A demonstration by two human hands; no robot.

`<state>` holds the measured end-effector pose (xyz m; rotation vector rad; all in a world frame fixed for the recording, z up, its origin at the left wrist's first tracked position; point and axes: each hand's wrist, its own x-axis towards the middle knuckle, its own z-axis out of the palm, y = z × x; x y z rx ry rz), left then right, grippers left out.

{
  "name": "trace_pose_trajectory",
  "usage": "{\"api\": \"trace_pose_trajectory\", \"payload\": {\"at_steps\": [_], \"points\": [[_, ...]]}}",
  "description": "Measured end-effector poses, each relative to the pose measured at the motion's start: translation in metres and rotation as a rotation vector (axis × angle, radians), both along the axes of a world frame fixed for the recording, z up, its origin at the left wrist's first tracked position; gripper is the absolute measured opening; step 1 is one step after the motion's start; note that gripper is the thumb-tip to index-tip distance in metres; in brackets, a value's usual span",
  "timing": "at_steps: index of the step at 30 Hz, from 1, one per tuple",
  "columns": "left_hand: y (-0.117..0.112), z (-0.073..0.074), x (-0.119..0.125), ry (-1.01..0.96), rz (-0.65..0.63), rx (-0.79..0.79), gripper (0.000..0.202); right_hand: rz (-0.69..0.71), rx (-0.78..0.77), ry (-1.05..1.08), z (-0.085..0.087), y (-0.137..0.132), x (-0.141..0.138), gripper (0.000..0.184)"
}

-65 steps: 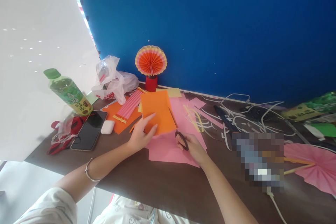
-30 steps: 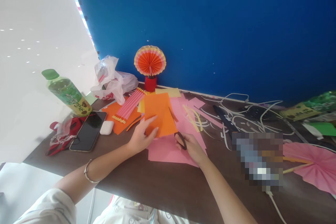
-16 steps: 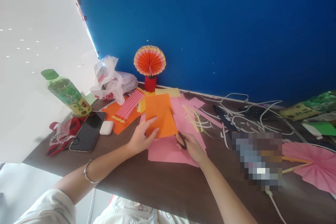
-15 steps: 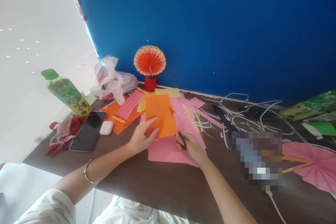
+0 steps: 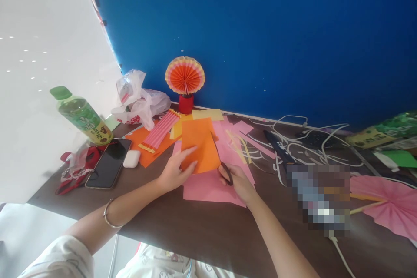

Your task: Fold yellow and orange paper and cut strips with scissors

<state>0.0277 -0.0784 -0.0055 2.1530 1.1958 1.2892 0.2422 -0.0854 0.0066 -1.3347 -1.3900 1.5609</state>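
My left hand [image 5: 177, 170] grips the orange paper [image 5: 199, 143] by its lower left side, with fingers lying across its face and the thumb near the bottom edge. In my right hand [image 5: 239, 182] is a pair of scissors [image 5: 227, 173], its dark handle round my fingers. The blades run up along the paper's right edge, partly hidden by it. Pink paper sheets [image 5: 211, 191] lie flat beneath both hands. Pleated pink paper [image 5: 162, 131] with orange and yellow edges rests to the left, on more orange paper [image 5: 134, 139].
A round paper fan [image 5: 185, 76] stands in a red holder at the wall. Left are a green bottle [image 5: 83, 115], a phone [image 5: 109, 163], a white earbud case [image 5: 131, 159] and a plastic bag [image 5: 143, 104]. White cables [image 5: 293, 152] and a pink fan [image 5: 389, 204] lie right.
The orange paper's top edge has dipped slightly and the sheet bends a little more by the scissors. Both hands stay almost in place; the view has shifted very slightly.
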Motion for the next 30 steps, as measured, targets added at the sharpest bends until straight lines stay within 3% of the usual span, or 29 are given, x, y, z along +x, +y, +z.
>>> {"api": "trace_pose_trajectory", "payload": {"at_steps": [8,18,30], "points": [[-0.002,0.0002,0.0005,0.015,-0.039,-0.021,0.038,0.053,0.049,-0.027,0.0033,-0.0007,0.0008,0.045],[-0.0072,0.0025,0.0006,0.044,-0.133,-0.132,0.038,-0.019,0.049,-0.002,-0.0009,-0.001,0.0033,0.045],[-0.0093,0.006,0.0009,0.028,-0.165,-0.168,0.039,0.017,0.038,0.154,0.0085,-0.0037,-0.0046,0.044]]}}
